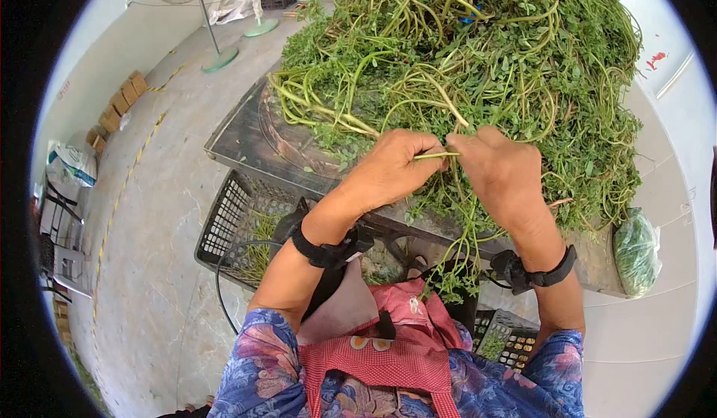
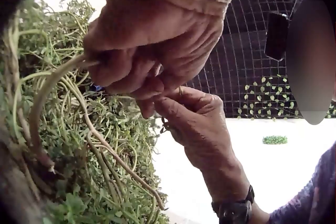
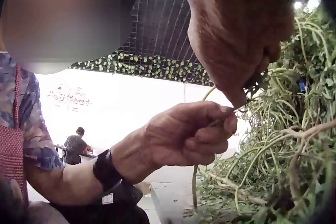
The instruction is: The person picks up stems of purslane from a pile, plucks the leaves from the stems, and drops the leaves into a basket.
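Note:
A large heap of green leafy stems [image 1: 508, 67] covers the dark table. In front of it both hands meet over one thin green stem [image 1: 437, 155]. The left hand [image 1: 392, 170] pinches it between thumb and curled fingers; a thicker stem [image 2: 44, 95] also comes out of that fist in the left wrist view. The right hand [image 1: 499, 175] grips the stem beside the left, its fingers curled, and a leafy sprig [image 1: 455, 269] hangs below. In the right wrist view, the left hand [image 3: 184, 134] and right hand [image 3: 236, 40] nearly touch at the fingertips.
Below the table's left edge [image 1: 261, 155] stands a black crate [image 1: 224, 216] with stems in it; a second crate [image 1: 508, 332] is by the lap. A green-filled plastic bag [image 1: 636, 254] lies at the table's right. Fans [image 1: 220, 60] stand behind. Another person [image 3: 76, 146] sits in the background.

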Demonstrator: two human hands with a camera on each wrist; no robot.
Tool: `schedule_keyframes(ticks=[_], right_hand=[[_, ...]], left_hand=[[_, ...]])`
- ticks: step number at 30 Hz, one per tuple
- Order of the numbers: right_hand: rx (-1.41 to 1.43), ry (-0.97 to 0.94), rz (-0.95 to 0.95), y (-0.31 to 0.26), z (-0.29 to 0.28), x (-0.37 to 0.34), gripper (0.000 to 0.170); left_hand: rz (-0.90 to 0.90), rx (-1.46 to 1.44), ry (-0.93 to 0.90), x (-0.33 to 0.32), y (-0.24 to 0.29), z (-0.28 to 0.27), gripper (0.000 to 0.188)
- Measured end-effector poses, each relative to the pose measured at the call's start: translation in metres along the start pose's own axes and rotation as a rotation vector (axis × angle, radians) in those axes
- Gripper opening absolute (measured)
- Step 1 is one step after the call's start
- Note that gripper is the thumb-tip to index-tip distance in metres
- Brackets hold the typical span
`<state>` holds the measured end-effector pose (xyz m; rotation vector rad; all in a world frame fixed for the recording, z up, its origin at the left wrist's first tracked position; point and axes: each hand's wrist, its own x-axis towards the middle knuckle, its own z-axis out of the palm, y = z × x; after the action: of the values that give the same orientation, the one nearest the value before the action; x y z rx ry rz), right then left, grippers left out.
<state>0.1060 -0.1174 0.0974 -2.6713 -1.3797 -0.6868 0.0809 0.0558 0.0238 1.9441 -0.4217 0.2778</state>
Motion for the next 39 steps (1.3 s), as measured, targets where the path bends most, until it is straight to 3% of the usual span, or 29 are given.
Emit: schedule_keyframes(ticks=[2, 4, 6, 7, 9, 10, 12, 13, 21, 24, 26, 27, 29, 32, 33, 34, 36, 37, 39], right_hand=[[0.026, 0.061, -0.008, -0.003, 0.007, -0.001, 0.011], [0.052, 0.124, -0.02, 0.001, 0.022, -0.002, 0.009], [0.533, 0.353, -0.025, 0.018, 0.037, -0.001, 0.012], [0.533, 0.352, -0.025, 0.027, 0.036, 0.002, 0.012], [0.701, 0.469, 0.238, 0.041, 0.033, 0.004, 0.012], [0.698, 0.471, 0.238, 0.041, 0.025, 0.002, 0.012], [1.432, 0.186, 0.669, 0.035, 0.007, -0.004, 0.015], [1.528, 0.097, 0.665, 0.036, 0.009, -0.009, 0.017], [1.717, 0.034, 0.652, 0.021, 0.029, -0.01, 0.021], [1.698, -0.08, 0.657, 0.013, 0.026, -0.01, 0.021], [1.369, -0.059, 0.456, 0.01, 0.025, -0.009, 0.016], [1.369, -0.061, 0.457, 0.012, 0.026, -0.009, 0.016], [0.726, 0.105, 0.193, 0.021, 0.033, -0.01, 0.012], [0.922, 0.431, 0.395, 0.052, 0.043, -0.003, 0.01], [1.052, 0.332, 0.808, 0.062, 0.021, -0.007, 0.011], [1.324, 0.461, 0.766, 0.071, 0.019, -0.01, 0.011], [1.556, 0.356, 0.625, 0.082, 0.013, -0.021, 0.011], [1.552, 0.36, 0.635, 0.077, 0.01, -0.022, 0.011], [1.303, 0.201, 0.459, 0.062, 0.006, -0.016, 0.011]], left_hand=[[0.085, -0.032, 0.155, 0.002, -0.003, 0.004, 0.016], [0.076, -0.005, 0.113, 0.0, -0.002, 0.001, 0.018], [0.065, 0.023, 0.072, -0.001, 0.004, -0.002, 0.021], [0.004, -0.121, 0.05, -0.002, 0.01, -0.003, 0.024], [-0.06, -0.269, 0.024, -0.005, 0.014, -0.001, 0.026], [-0.097, -0.317, 0.022, -0.005, 0.015, -0.003, 0.028], [-0.132, -0.363, 0.026, -0.003, 0.014, -0.005, 0.03], [-0.149, -0.433, 0.006, -0.003, 0.012, -0.006, 0.03], [-0.112, -0.515, -0.093, -0.003, 0.015, -0.001, 0.029], [-0.09, -0.47, -0.095, -0.002, 0.015, -0.001, 0.028], [-0.083, -0.383, -0.082, -0.002, 0.013, -0.002, 0.026], [-0.084, -0.383, -0.082, -0.002, 0.01, 0.0, 0.026], [-0.004, -0.253, -0.056, -0.001, 0.0, 0.005, 0.025], [-0.053, -0.28, -0.105, -0.002, 0.003, 0.001, 0.025], [-0.051, -0.281, -0.104, -0.003, 0.005, -0.001, 0.025], [0.002, -0.307, -0.09, -0.002, 0.006, -0.006, 0.026], [0.046, -0.347, -0.083, -0.004, 0.004, -0.006, 0.027], [0.001, -0.329, -0.101, -0.002, 0.001, -0.004, 0.027], [-0.06, -0.293, -0.129, -0.001, 0.004, -0.005, 0.028]])
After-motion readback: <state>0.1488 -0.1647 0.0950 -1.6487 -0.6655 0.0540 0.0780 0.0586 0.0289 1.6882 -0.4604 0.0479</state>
